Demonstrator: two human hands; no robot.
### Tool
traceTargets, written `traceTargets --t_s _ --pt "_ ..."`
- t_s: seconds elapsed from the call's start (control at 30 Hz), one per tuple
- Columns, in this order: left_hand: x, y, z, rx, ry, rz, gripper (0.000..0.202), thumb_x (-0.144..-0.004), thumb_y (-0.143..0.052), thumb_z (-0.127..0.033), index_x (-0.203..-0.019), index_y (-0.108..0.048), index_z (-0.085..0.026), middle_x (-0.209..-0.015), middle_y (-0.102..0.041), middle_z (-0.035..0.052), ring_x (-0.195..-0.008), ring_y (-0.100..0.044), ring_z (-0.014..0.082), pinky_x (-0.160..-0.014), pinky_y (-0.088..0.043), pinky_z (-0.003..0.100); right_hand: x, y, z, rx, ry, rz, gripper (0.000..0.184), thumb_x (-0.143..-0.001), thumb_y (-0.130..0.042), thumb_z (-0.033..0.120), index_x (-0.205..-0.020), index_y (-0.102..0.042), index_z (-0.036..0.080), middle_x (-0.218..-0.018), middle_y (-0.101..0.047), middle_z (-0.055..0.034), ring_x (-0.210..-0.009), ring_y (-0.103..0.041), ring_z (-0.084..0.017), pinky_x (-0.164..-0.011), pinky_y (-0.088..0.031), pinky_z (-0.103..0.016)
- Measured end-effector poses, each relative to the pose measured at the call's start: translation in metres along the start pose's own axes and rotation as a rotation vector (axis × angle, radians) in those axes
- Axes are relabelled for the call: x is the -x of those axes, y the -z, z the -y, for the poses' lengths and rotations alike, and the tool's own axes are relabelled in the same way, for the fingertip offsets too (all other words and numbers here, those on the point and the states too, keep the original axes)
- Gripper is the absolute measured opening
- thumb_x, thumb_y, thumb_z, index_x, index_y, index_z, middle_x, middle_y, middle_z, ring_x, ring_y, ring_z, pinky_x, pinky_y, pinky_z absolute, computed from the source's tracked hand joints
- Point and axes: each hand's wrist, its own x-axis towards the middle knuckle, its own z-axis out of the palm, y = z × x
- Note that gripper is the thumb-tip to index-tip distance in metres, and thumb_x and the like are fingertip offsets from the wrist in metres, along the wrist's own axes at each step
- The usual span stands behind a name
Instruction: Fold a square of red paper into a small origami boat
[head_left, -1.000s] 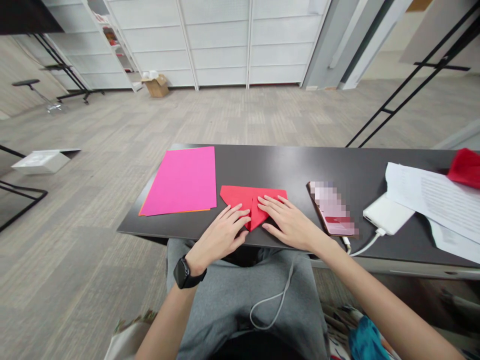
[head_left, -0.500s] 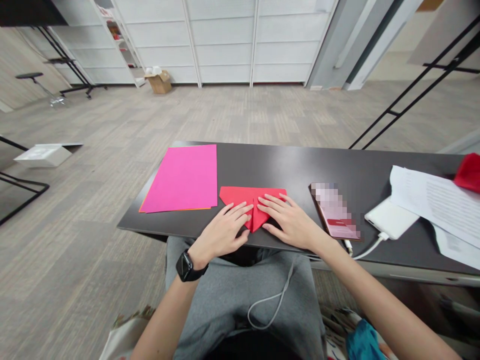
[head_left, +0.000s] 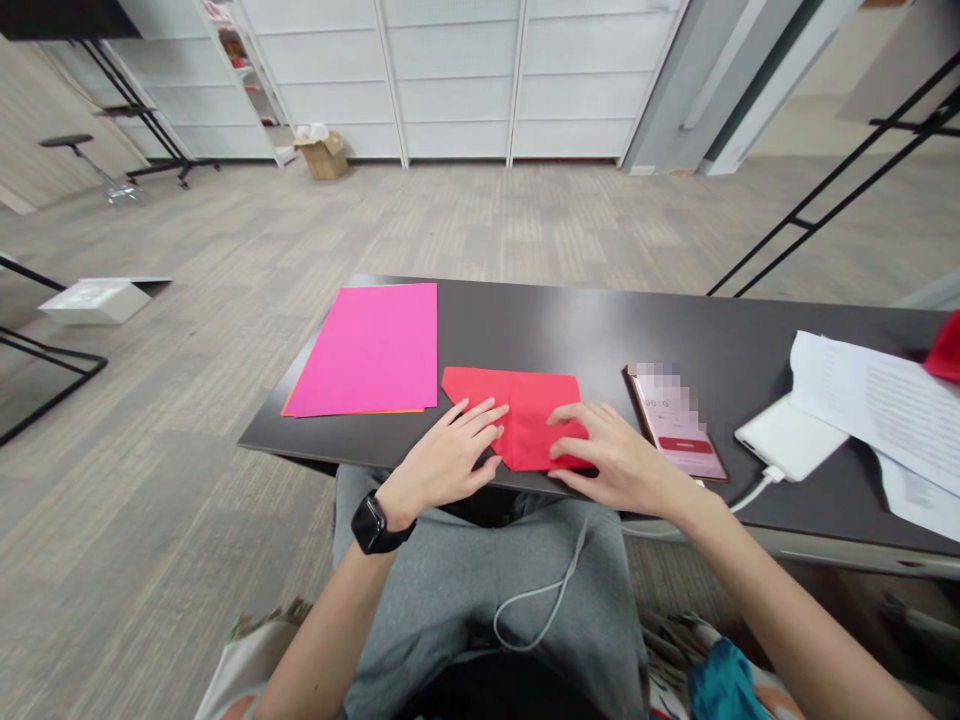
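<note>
A sheet of folded red paper (head_left: 531, 425) lies near the front edge of the dark table, with a crease running down its middle. Its left side is folded to a slant, while the right side lies spread out with a square corner. My left hand (head_left: 454, 450), a black watch on its wrist, rests flat on the left part with fingers stretched. On the right part sits my right hand (head_left: 611, 455), fingers bent and apart, fingertips touching the paper and thumb near its lower edge. Both palms partly hide the paper's lower corners.
Pink sheets (head_left: 375, 350) with an orange one beneath lie on the left of the table (head_left: 525, 320). To the right are a phone (head_left: 679, 425), a white power bank (head_left: 791, 437) with a cable, and printed papers (head_left: 877, 400). Something red lies at the far right edge.
The right flap of the red paper has been opened out to the right. My right hand has shifted right and its fingers are more bent; the left hand stays in place.
</note>
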Motion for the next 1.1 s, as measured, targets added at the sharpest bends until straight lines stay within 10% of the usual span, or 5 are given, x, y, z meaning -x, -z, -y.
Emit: traceTargets --t_s 0.3,0.87,1.1 --pt "0.017 0.001 -0.008 -0.009 -0.177 -0.082 0.026 -0.096 -0.051 -0.015 -0.119 -0.063 -0.019 -0.125 -0.067 0.0087 -0.121 -0.062 0.0225 -0.107 -0.050 0.042 0.006 -0.019 0.002 -0.006 0.060 0.044 0.026 -0.098 -0.051 0.018 -0.119 -0.065 0.020 -0.120 -0.070 -0.0115 -0.107 -0.066 -0.026 -0.089 -0.053 -0.043" --pt "0.032 -0.001 -0.011 0.031 -0.140 -0.064 0.035 -0.094 -0.055 -0.021 -0.128 -0.060 -0.017 -0.137 -0.063 0.0093 -0.138 -0.051 0.0243 -0.116 -0.044 0.043 0.001 -0.009 0.010 -0.054 0.098 0.030 0.024 -0.093 -0.053 0.015 -0.111 -0.069 0.019 -0.115 -0.073 -0.0112 -0.103 -0.068 -0.025 -0.090 -0.053 -0.041" --pt "0.030 -0.001 -0.012 0.044 -0.113 -0.047 0.035 -0.094 -0.056 -0.025 -0.128 -0.060 -0.016 -0.135 -0.065 0.0089 -0.136 -0.052 0.0235 -0.117 -0.043 0.042 -0.019 -0.005 -0.006 -0.351 -0.170 0.104 0.007 -0.093 -0.058 0.024 -0.091 -0.065 0.022 -0.090 -0.073 -0.0039 -0.083 -0.068 -0.019 -0.078 -0.051 -0.033"
